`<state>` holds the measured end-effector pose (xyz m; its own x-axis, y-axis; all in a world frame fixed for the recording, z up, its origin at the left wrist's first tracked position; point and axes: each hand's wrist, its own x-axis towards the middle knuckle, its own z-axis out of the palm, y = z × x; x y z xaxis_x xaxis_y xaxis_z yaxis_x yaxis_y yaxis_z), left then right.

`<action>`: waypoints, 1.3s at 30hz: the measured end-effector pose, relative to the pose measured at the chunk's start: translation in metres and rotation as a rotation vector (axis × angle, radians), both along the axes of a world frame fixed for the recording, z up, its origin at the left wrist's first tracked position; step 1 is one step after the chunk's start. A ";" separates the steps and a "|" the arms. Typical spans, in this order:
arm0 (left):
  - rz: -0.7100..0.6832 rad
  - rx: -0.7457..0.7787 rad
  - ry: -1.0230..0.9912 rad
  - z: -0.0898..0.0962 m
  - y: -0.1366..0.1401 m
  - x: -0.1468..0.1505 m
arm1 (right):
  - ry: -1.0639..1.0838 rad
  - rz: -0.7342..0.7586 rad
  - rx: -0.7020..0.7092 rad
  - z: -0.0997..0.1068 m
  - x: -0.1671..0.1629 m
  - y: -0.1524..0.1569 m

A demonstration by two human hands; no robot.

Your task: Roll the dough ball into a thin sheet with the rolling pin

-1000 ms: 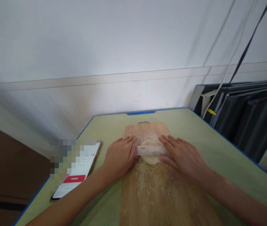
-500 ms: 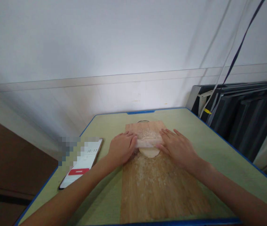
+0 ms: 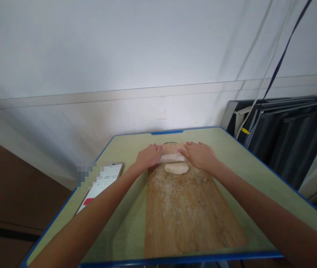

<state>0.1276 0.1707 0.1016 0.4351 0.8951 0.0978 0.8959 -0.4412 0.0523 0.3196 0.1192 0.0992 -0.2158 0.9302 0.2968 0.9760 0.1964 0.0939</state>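
A pale, floury rolling pin [image 3: 172,158] lies crosswise near the far end of a wooden cutting board [image 3: 186,216]. My left hand [image 3: 149,155] is over its left end and my right hand [image 3: 199,153] over its right end, both gripping it from above, so the pin's ends are hidden. Just on the near side of the pin rests a flattened oval of dough [image 3: 176,168]. White flour is scattered across the board around the dough.
Left of the board, a phone [image 3: 106,182] showing a timer lies on the green table [image 3: 127,227], partly behind my left forearm. Blue edging rims the table, and a white wall [image 3: 147,108] stands behind it. Dark flat panels [image 3: 284,137] and hanging cords are at the right.
Both hands have pushed the rolling pin away from me toward the board's far end. More of the dough now shows on the near side of the pin.
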 end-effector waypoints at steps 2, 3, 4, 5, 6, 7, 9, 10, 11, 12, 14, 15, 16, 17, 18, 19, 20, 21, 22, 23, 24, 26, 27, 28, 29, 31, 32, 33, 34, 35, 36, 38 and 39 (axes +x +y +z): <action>-0.026 0.018 -0.007 -0.001 -0.004 -0.002 | -0.005 0.007 0.006 0.000 -0.001 -0.005; -0.038 0.031 -0.012 -0.001 -0.012 -0.004 | -0.006 0.011 0.015 -0.001 -0.002 -0.012; -0.052 0.048 -0.016 -0.002 -0.022 -0.007 | -0.006 0.017 0.026 -0.004 -0.002 -0.022; -0.065 0.063 -0.018 -0.003 -0.034 -0.010 | -0.006 0.026 0.039 -0.008 -0.001 -0.035; -0.079 0.076 -0.017 -0.004 -0.047 -0.015 | -0.009 0.040 0.052 -0.012 0.000 -0.048; -0.095 0.086 -0.012 -0.005 -0.061 -0.019 | -0.010 0.053 0.065 -0.018 0.001 -0.062; -0.128 0.091 0.001 -0.006 -0.084 -0.026 | -0.015 0.086 0.115 -0.028 0.005 -0.084; -0.158 0.110 0.003 -0.007 -0.091 -0.028 | -0.022 0.149 0.215 -0.033 0.008 -0.091; -0.170 0.116 0.004 -0.008 -0.095 -0.029 | -0.019 0.190 0.257 -0.035 0.009 -0.094; -0.172 0.119 0.001 -0.008 -0.094 -0.029 | -0.008 0.206 0.268 -0.037 0.011 -0.092; -0.141 0.114 -0.008 -0.007 -0.080 -0.024 | 0.028 0.142 0.169 -0.034 0.011 -0.077; -0.119 0.110 -0.012 -0.006 -0.069 -0.020 | 0.033 0.114 0.132 -0.030 0.010 -0.065; -0.102 0.110 -0.016 -0.005 -0.056 -0.016 | 0.036 0.097 0.115 -0.026 0.009 -0.052; -0.093 0.105 -0.017 -0.004 -0.042 -0.012 | 0.038 0.074 0.104 -0.021 0.007 -0.039; -0.084 0.094 -0.015 -0.003 -0.031 -0.009 | 0.039 0.055 0.095 -0.016 0.006 -0.028; -0.080 0.083 -0.011 -0.003 -0.022 -0.006 | 0.037 0.043 0.087 -0.012 0.005 -0.020; -0.076 0.074 -0.008 -0.002 -0.016 -0.005 | 0.035 0.033 0.079 -0.009 0.004 -0.016; -0.074 0.068 -0.005 -0.001 -0.015 -0.005 | 0.034 0.028 0.071 -0.007 0.003 -0.016; -0.075 0.067 -0.004 -0.001 -0.018 -0.005 | 0.034 0.026 0.063 -0.007 0.003 -0.020; -0.078 0.070 -0.004 -0.001 -0.024 -0.007 | 0.036 0.027 0.059 -0.008 0.003 -0.027; -0.085 0.075 -0.004 0.000 -0.034 -0.010 | 0.039 0.028 0.057 -0.011 0.004 -0.038; -0.106 0.083 -0.005 0.001 -0.059 -0.016 | 0.043 0.041 0.071 -0.020 0.006 -0.063; -0.117 0.082 -0.003 0.001 -0.071 -0.020 | 0.041 0.049 0.085 -0.024 0.007 -0.076; -0.129 0.077 -0.003 0.001 -0.082 -0.023 | 0.039 0.067 0.115 -0.028 0.009 -0.086; -0.141 0.067 -0.003 0.001 -0.089 -0.025 | 0.041 0.118 0.181 -0.031 0.010 -0.092; -0.149 0.038 -0.001 0.000 -0.093 -0.027 | 0.055 0.162 0.191 -0.033 0.013 -0.094; -0.147 0.025 0.002 0.000 -0.089 -0.026 | 0.062 0.167 0.171 -0.032 0.014 -0.089; -0.142 0.017 0.004 0.000 -0.082 -0.025 | 0.068 0.157 0.139 -0.029 0.015 -0.081; -0.135 0.013 0.007 0.001 -0.073 -0.023 | 0.070 0.141 0.112 -0.025 0.016 -0.071; -0.130 0.011 0.009 0.001 -0.062 -0.021 | 0.070 0.125 0.103 -0.022 0.016 -0.061; -0.128 0.006 0.011 0.002 -0.052 -0.019 | 0.069 0.110 0.101 -0.018 0.015 -0.051; -0.124 -0.008 0.015 0.005 -0.037 -0.015 | 0.069 0.084 0.097 -0.014 0.015 -0.038; -0.121 -0.017 0.016 0.006 -0.034 -0.014 | 0.069 0.076 0.096 -0.013 0.015 -0.036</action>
